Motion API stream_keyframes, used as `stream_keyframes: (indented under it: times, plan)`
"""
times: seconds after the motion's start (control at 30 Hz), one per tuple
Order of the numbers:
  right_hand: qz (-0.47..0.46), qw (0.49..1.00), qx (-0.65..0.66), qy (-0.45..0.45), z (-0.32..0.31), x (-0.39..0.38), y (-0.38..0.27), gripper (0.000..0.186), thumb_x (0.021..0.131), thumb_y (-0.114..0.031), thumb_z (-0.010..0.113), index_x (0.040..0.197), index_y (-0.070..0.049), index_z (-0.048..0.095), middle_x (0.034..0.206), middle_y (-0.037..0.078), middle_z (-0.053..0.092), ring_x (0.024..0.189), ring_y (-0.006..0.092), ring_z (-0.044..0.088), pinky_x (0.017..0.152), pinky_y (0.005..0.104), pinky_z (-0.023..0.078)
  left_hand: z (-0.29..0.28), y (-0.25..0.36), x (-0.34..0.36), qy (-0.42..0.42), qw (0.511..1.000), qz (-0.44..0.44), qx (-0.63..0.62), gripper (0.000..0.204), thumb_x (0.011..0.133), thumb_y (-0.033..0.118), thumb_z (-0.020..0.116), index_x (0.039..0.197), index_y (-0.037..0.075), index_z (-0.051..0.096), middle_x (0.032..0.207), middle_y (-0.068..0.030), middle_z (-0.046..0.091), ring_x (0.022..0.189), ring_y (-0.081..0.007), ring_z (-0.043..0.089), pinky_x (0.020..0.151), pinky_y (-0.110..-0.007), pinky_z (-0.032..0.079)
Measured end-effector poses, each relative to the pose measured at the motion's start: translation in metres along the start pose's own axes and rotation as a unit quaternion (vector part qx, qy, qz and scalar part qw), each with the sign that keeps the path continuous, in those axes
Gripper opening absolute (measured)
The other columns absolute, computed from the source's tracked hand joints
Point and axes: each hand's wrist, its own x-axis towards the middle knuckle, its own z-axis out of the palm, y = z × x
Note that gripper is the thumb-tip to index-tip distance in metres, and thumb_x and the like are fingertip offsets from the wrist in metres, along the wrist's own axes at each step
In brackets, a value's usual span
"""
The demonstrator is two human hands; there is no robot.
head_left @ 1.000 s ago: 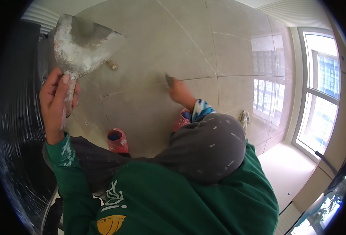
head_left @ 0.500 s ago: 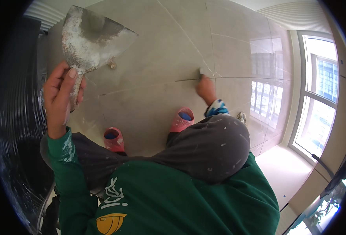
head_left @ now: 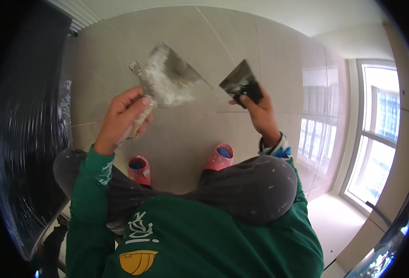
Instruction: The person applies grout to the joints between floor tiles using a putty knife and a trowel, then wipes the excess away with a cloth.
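Observation:
My left hand (head_left: 126,111) is closed round the handle of a wide putty knife (head_left: 165,76), its flared blade raised over the floor and smeared with white paste. Beside that blade a narrow, paste-crusted piece (head_left: 136,68) sticks out; whether it is held or lies beyond, I cannot tell. On the right, my right hand (head_left: 255,104) grips a flat, dark, roughly square scraper (head_left: 241,83), thumb on its face, with a pale smear across it. The two blades are a short gap apart, above the grey tiled floor (head_left: 181,134). Motion blurs both tools slightly.
My feet, in pink clogs (head_left: 220,156) spotted white, stand below the hands between my bent knees. Black plastic sheeting (head_left: 28,129) covers something at the left. A white wall (head_left: 278,14) runs along the far side, and a window (head_left: 373,134) stands at the right.
My right hand has risen from the floor joint and turned, bringing the scraper's face into view. My left hand has moved right and down with the wide putty knife, toward the scraper.

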Motion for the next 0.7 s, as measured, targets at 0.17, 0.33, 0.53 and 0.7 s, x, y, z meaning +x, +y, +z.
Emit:
stream_keyframes:
  times: [0.17, 0.33, 0.53, 0.7]
  plan:
    - [-0.257, 0.962, -0.059, -0.073, 0.235, -0.022, -0.043, 0.05, 0.101, 0.013, 0.049, 0.15, 0.004, 0.046, 0.135, 0.019, 0.065, 0.121, 0.0279, 0.066, 0.106, 0.0438, 0.054, -0.155, -0.013, -0.119, -0.042, 0.996, -0.01, -0.074, 0.027, 0.106, 0.022, 0.058, 0.124, 0.001, 0.064, 0.077, -0.007, 0.066, 0.051, -0.0096, 0.057, 0.045, -0.023, 0.044]
    - [-0.433, 0.865, -0.235, -0.097, 0.354, -0.027, 0.019, 0.068, 0.087, 0.026, 0.045, 0.149, -0.002, 0.051, 0.139, 0.024, 0.062, 0.127, 0.0359, 0.064, 0.105, 0.0441, 0.054, -0.233, -0.082, -0.164, -0.093, 0.984, 0.011, -0.15, 0.019, 0.106, 0.025, 0.061, 0.104, 0.006, 0.064, 0.078, -0.0058, 0.066, 0.053, -0.0087, 0.057, 0.048, -0.024, 0.045]
    - [-0.292, 0.808, -0.488, -0.153, 0.35, 0.063, -0.03, 0.071, 0.078, 0.027, 0.043, 0.139, -0.004, 0.061, 0.136, 0.022, 0.062, 0.127, 0.0395, 0.062, 0.107, 0.042, 0.052, -0.283, -0.018, -0.137, -0.085, 0.983, 0.036, -0.158, 0.021, 0.107, 0.025, 0.06, 0.1, 0.005, 0.063, 0.077, -0.0045, 0.065, 0.053, -0.0074, 0.056, 0.048, -0.023, 0.043]
    - [-0.323, 0.802, -0.495, -0.091, 0.385, 0.146, -0.236, 0.052, 0.084, 0.018, 0.058, 0.128, -0.006, 0.071, 0.131, 0.018, 0.067, 0.123, 0.037, 0.063, 0.104, 0.0459, 0.051, -0.332, 0.119, -0.095, -0.024, 0.999, 0.03, 0.012, 0.022, 0.106, 0.023, 0.059, 0.094, 0.005, 0.063, 0.074, -0.0005, 0.063, 0.053, -0.0059, 0.054, 0.049, -0.023, 0.042]
